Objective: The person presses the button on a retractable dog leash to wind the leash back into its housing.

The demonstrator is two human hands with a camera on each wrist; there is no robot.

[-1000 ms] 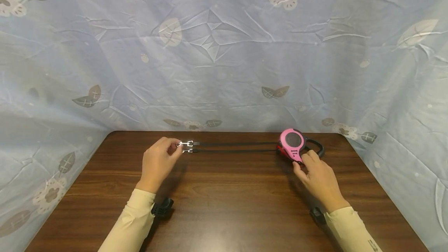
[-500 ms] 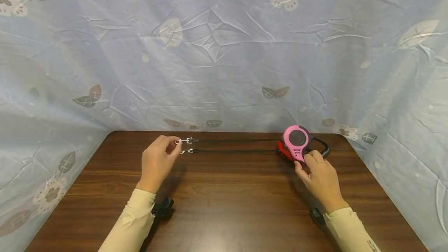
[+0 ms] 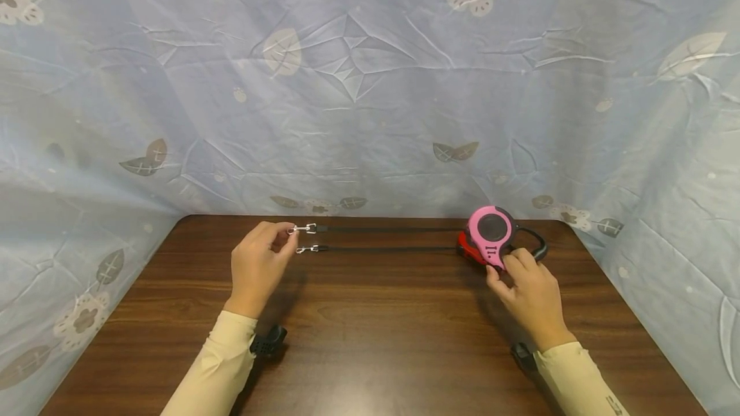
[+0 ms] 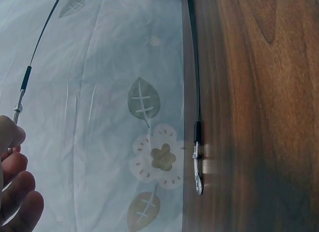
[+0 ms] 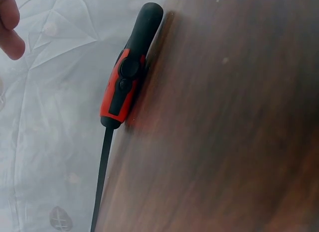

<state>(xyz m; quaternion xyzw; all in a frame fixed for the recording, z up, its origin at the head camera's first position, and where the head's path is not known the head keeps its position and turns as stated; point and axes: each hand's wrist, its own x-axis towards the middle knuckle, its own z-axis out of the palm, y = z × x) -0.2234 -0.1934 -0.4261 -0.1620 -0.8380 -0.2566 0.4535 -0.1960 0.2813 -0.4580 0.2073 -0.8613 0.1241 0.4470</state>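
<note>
My left hand point(image 3: 257, 268) pinches the metal snap hook point(image 3: 306, 228) at the end of a black strap between thumb and fingertip. That strap runs taut to a pink retractable dog leash point(image 3: 491, 226), which my right hand point(image 3: 528, 291) holds by its lower end. The pink leash is raised above a red retractable leash point(image 5: 117, 87) lying on the table. In the head view it partly hides the red casing. The red leash's strap lies pulled out along the table, and its own snap hook point(image 4: 197, 172) rests below my left hand, untouched.
A dark wooden table point(image 3: 370, 326) spreads under both hands. Pale blue patterned cloth point(image 3: 370, 114) hangs behind it and at both sides. Each wrist wears a black camera; the left wrist camera point(image 3: 268, 342) sits close over the tabletop.
My right hand has lifted and tilted the pink leash up and slightly right, exposing more of the red one. My left hand has raised the hook slightly, so the two straps are further apart.
</note>
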